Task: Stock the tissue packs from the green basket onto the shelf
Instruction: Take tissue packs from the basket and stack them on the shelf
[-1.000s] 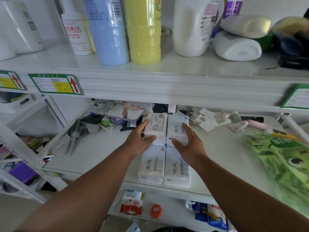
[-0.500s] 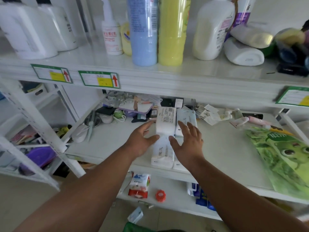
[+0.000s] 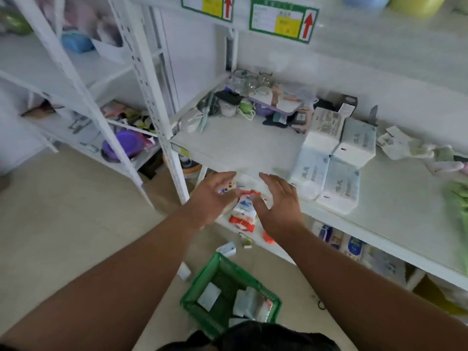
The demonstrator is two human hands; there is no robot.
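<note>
Several white tissue packs [image 3: 334, 158] lie stacked in two rows on the white shelf [image 3: 243, 145], two on top of two. My left hand [image 3: 210, 198] and my right hand [image 3: 281, 201] hover empty, fingers spread, in front of the shelf's front edge and left of the stack. Below, on the floor, stands the green basket [image 3: 228, 295] with a few more tissue packs [image 3: 248, 300] inside.
Small goods clutter the back of the shelf [image 3: 266, 102]. A red-and-white packet [image 3: 244, 211] lies on the lower shelf under my hands. A white upright post [image 3: 164, 127] stands left. Green bags [image 3: 458, 198] lie at the shelf's right end. Loose packs lie on the floor [image 3: 226, 249].
Both hands let go of the top tissue packs and pulled back toward the shelf's front edge. My view swung down and left, bringing the green basket into sight.
</note>
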